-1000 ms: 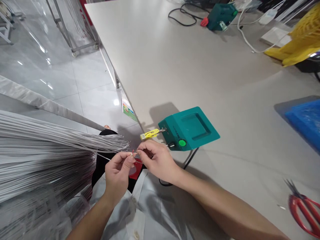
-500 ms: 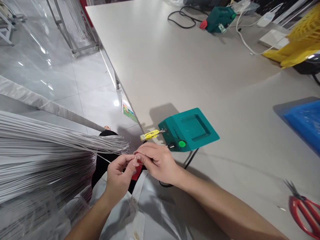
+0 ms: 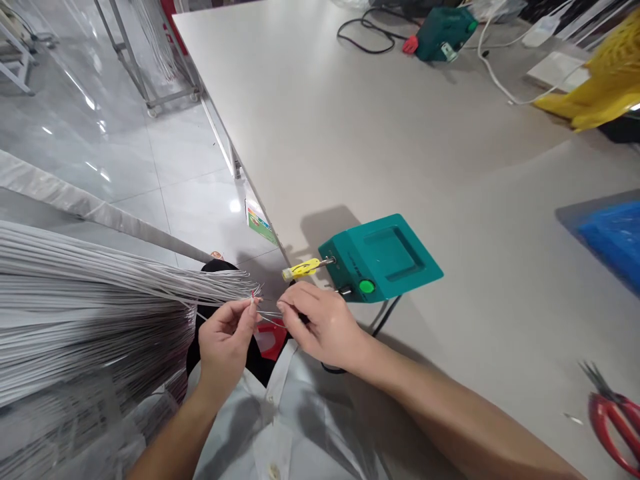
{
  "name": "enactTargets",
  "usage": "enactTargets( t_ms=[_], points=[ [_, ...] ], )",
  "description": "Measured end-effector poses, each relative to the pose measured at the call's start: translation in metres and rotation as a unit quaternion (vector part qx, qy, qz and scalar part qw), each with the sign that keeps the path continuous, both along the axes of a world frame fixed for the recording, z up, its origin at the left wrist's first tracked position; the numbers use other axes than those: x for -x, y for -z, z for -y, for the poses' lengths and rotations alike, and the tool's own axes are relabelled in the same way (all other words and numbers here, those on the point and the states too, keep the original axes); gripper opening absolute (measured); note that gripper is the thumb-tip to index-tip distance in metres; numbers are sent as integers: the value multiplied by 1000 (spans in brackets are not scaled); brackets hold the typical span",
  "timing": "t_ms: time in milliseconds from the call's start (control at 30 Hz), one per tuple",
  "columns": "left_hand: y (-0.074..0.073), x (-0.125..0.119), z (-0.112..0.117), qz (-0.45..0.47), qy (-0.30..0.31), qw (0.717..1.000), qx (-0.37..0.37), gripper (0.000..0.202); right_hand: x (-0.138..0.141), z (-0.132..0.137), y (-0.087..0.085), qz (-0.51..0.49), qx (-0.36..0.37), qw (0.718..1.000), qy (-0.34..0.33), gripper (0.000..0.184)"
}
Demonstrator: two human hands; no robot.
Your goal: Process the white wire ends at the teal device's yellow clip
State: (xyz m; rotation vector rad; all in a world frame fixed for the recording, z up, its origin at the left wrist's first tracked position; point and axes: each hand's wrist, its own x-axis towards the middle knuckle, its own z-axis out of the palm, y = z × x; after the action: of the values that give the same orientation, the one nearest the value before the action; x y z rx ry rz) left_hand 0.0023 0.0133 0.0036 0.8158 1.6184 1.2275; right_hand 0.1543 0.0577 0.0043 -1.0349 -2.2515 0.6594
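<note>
**Fine cable end pinched in the left hand, just off the near-left side of the teal box**

The thin pale cable with a small red tip (image 3: 253, 297) is below and to the left of the landmark, a teal plastic box with a raised square rim on its flat top (image 3: 425, 270). The left hand (image 3: 225, 337) has thumb and forefinger clamped on the cable, close to the red tip. The right hand (image 3: 320, 323), nearer the box, has thumb and forefinger drawn close together beside a few fine wires (image 3: 270, 315); whether they are pinched on a strand, I cannot tell.

The cable is probably very light and bendy, its bare end easily kinked or frayed. The smooth sleeve may slip, so the best hold is likely a fingertip pinch on the jacket just behind the red tip, leaving the delicate end untouched.

Left of the box, beyond the left hand, lies a large bundle of pale grey cables (image 3: 100, 257). From the box's left face juts a yellow clip-like piece (image 3: 303, 269); a round green button (image 3: 367, 287) sits on its front. A black cord (image 3: 386, 318) runs from beneath it. The box rests on a smooth beige table (image 3: 400, 153), with red-handled metal scissors (image 3: 595, 417) well to its lower right and crumpled blue plastic (image 3: 617, 240) farther right.
</note>
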Motion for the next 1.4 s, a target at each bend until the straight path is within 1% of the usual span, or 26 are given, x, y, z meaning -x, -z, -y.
enactTargets(
  t_ms=[67,100,167,200,300,367,433,533,600,667,700,767,833,967,1100,1233,1400],
  points=[
    [0,-2,1,21,8,1000,5,17,1,0,0,-55,31,998,14,15],
    [1,-4,2,31,15,999,8,17,2,0,1,-72,41,997,9,18],
    [4,-7,5,43,41,998,13,15,2,-1,2,-82,46,995,-17,16],
    [5,-8,6,45,60,997,16,14,2,-2,3,-74,37,996,-34,14],
    [8,-6,8,23,108,994,18,13,-1,-4,4,-6,-31,997,-71,17],
    [8,-3,8,8,109,994,15,13,-3,-6,2,54,-87,992,-78,17],
    [6,1,5,11,89,996,12,14,-6,-7,-2,97,-130,984,-72,18],
    [4,4,-1,31,57,998,13,15,-13,-9,-12,113,-183,975,-48,16],
    [5,5,-5,57,50,997,19,16,-19,-12,-20,103,-229,968,-9,12],
    [7,5,-10,98,54,994,21,26,-25,-17,-26,127,-258,957,26,16],
    [8,4,-12,114,55,992,18,32,-28,-20,-28,155,-258,953,32,19],
    [9,2,-15,129,61,990,9,41,-33,-25,-29,224,-238,945,24,23],
    [9,-1,-18,130,71,989,2,41,-36,-29,-29,275,-219,936,4,26],
    [5,-8,-24,146,94,985,3,37,-35,-35,-33,339,-212,916,-23,33],
    [1,-13,-28,204,94,974,11,40,-30,-45,-41,403,-207,891,-40,32],
    [-1,-18,-31,253,78,964,20,42,-28,-55,-42,417,-172,890,-70,26],
    [2,-23,-32,260,72,963,29,42,-29,-59,-37,394,-168,901,-66,30]
  ],
)
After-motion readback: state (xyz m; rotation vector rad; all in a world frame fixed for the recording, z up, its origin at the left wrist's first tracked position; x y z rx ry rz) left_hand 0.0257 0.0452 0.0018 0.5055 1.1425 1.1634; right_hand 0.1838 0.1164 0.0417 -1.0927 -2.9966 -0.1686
